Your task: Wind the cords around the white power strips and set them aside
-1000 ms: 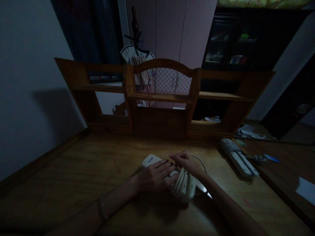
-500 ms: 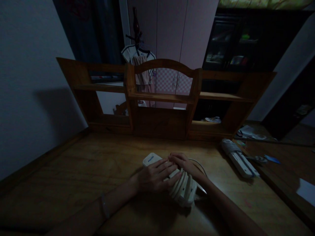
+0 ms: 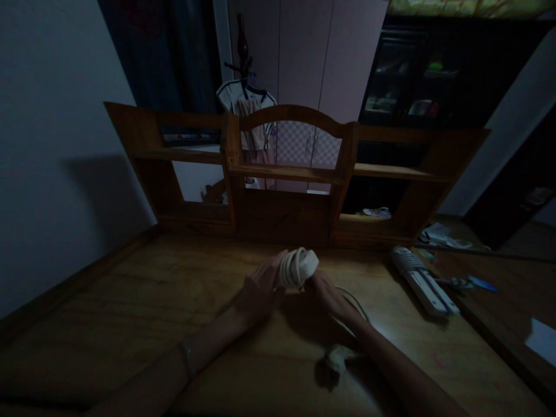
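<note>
A white power strip (image 3: 299, 266) with its cord wound round it is tipped up on end above the wooden desk (image 3: 143, 307). My left hand (image 3: 258, 289) grips its left side, fingers wrapped on it. From the right, my right hand (image 3: 324, 292) holds its lower part. A loose stretch of white cord (image 3: 354, 298) curves off to the right, and the plug (image 3: 336, 359) lies on the desk near my right forearm.
A wooden shelf unit (image 3: 286, 174) stands along the back of the desk. A second white power strip (image 3: 423, 281) lies at the right, with a small blue item (image 3: 480, 284) and a white paper (image 3: 541, 341) beyond it. The room is dim.
The power strip lay flat on the desk under both hands; now both hands have lifted it and stood it on end, farther from me. The plug has come free onto the desk.
</note>
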A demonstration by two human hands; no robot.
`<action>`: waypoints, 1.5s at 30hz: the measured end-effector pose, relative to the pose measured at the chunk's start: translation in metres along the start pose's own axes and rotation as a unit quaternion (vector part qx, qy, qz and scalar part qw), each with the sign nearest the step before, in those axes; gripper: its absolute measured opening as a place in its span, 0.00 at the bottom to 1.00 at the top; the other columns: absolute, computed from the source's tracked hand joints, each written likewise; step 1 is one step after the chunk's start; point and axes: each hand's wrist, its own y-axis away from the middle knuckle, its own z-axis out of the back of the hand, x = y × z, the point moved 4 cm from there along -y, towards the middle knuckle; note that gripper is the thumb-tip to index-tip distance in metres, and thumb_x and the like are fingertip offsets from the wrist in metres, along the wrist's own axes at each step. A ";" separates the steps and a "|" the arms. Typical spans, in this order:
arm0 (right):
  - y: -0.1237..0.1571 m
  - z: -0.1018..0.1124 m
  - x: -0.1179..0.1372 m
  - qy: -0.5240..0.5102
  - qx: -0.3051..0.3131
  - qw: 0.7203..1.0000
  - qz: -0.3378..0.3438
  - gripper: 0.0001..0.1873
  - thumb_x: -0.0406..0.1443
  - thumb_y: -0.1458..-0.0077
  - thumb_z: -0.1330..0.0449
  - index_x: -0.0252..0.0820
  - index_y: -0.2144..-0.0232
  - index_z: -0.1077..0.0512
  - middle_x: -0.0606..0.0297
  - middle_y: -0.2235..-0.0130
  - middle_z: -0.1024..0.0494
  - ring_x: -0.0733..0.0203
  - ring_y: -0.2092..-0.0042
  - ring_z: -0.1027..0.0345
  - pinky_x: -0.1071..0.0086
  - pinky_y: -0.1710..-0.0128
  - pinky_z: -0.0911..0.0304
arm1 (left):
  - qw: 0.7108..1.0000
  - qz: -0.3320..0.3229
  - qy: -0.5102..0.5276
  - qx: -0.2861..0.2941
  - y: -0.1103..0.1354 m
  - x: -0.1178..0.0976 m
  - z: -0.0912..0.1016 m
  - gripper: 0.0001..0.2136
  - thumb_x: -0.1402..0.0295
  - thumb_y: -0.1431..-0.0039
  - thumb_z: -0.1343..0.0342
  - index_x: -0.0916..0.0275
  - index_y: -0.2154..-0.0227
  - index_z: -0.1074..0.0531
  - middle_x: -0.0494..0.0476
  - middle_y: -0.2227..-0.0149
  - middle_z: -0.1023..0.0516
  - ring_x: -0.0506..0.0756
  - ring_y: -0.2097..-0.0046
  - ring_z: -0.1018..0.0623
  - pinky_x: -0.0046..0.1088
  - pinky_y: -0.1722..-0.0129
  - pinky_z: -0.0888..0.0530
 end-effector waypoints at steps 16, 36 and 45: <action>-0.014 0.010 -0.016 0.188 0.061 0.980 0.011 0.07 0.35 0.35 0.51 0.41 0.57 0.34 0.61 0.65 0.23 0.63 0.68 0.31 0.74 0.71 0.48 | 0.958 0.237 -0.151 -0.064 -0.008 0.055 0.017 0.30 0.64 0.42 0.44 0.59 0.39 0.48 0.65 0.49 0.27 0.66 0.53 0.23 0.39 0.60 0.26; -0.002 -0.010 0.032 0.368 0.061 0.899 0.230 0.11 0.37 0.33 0.52 0.41 0.63 0.32 0.65 0.72 0.26 0.66 0.77 0.38 0.68 0.77 0.58 | 0.959 0.155 -0.224 0.079 -0.008 0.038 -0.003 0.37 0.74 0.45 0.47 0.58 0.35 0.59 0.62 0.53 0.29 0.60 0.56 0.26 0.31 0.62 0.28; -0.003 0.000 0.040 0.340 0.027 0.915 0.214 0.16 0.41 0.33 0.53 0.39 0.68 0.32 0.64 0.74 0.27 0.67 0.77 0.38 0.68 0.76 0.56 | 0.969 0.074 -0.180 0.153 -0.006 0.029 -0.011 0.39 0.79 0.51 0.51 0.61 0.35 0.58 0.65 0.46 0.38 0.60 0.53 0.28 0.36 0.53 0.31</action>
